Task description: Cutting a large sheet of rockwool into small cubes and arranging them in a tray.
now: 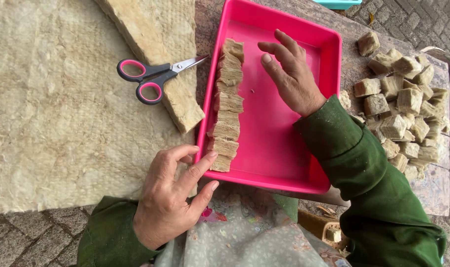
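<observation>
A bright pink plastic tray (304,39) lies in front of me with a row of several tan fibrous cubes (228,106) lined up along its left wall. My left hand (173,195) rests at the tray's near left corner, fingers apart, thumb touching the rim beside the nearest cube. My right hand (290,74) hovers inside the tray just right of the row, fingers spread, holding nothing. Both arms wear dark green sleeves.
Pink-and-black scissors (153,76) lie shut on a cut strip of tan fibre slab (178,106). A large fibre mat (47,109) covers the left. A heap of several loose cubes (400,113) sits right of the tray on a stone surface.
</observation>
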